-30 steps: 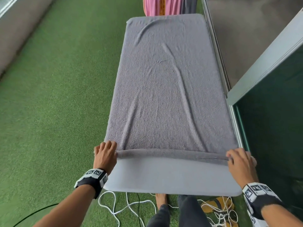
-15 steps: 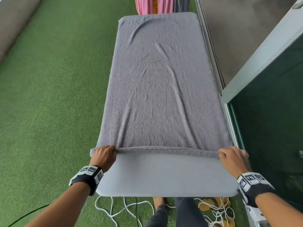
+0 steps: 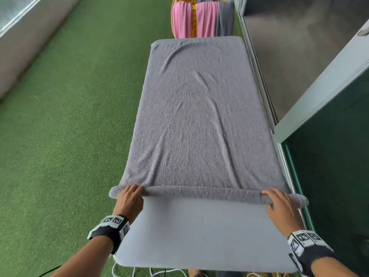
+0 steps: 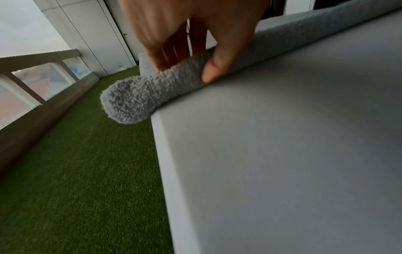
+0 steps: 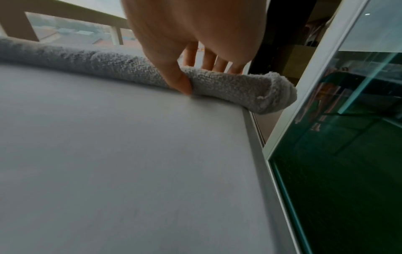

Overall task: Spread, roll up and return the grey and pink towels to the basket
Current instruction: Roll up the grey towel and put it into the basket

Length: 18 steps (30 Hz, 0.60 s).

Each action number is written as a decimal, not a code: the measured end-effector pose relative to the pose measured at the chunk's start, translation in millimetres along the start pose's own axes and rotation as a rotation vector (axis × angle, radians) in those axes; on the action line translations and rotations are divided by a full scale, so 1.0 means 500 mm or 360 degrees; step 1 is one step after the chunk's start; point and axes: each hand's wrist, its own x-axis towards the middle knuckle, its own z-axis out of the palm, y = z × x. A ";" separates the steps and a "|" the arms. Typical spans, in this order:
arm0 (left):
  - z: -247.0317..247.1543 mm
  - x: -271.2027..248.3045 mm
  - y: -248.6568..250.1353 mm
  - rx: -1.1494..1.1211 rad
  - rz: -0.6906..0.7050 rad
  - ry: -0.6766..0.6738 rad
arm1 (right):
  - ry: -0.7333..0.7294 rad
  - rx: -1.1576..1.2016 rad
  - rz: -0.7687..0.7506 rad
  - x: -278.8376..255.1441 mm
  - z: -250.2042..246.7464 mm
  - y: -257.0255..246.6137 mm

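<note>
A grey towel (image 3: 197,116) lies spread lengthwise on a pale grey table (image 3: 199,232). Its near end is wound into a thin roll (image 3: 201,192) across the table's width. My left hand (image 3: 130,198) holds the roll's left end (image 4: 139,96), fingers over the top and thumb on the near side. My right hand (image 3: 277,202) holds the roll's right end (image 5: 256,92) the same way, thumb pressed at its base. Both roll ends stick out past the table's sides. Beyond the table's far end, a pink towel (image 3: 189,21) and another grey one (image 3: 225,19) hang over a yellow basket (image 3: 193,19).
Green artificial turf (image 3: 69,126) covers the floor to the left. A glass sliding door (image 3: 329,166) and its metal track run close along the table's right side. White cables (image 3: 139,272) lie on the floor under the near edge. A low balcony wall (image 3: 26,43) stands far left.
Both hands have turned the towel's near edge over and pushed it away from me, so the roll is thicker and more bare table shows in front of it.
</note>
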 end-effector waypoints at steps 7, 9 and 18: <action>-0.036 0.070 0.009 0.0116 -0.0132 0.0030 | 0.0104 -0.0225 0.0085 0.099 -0.043 -0.017; -0.031 0.083 0.013 0.0154 -0.0192 0.0089 | 0.0122 -0.0228 0.0075 0.117 -0.045 -0.019; 0.011 0.096 0.003 -0.0035 0.0004 0.0216 | -0.0087 -0.0052 -0.0050 0.140 -0.017 -0.002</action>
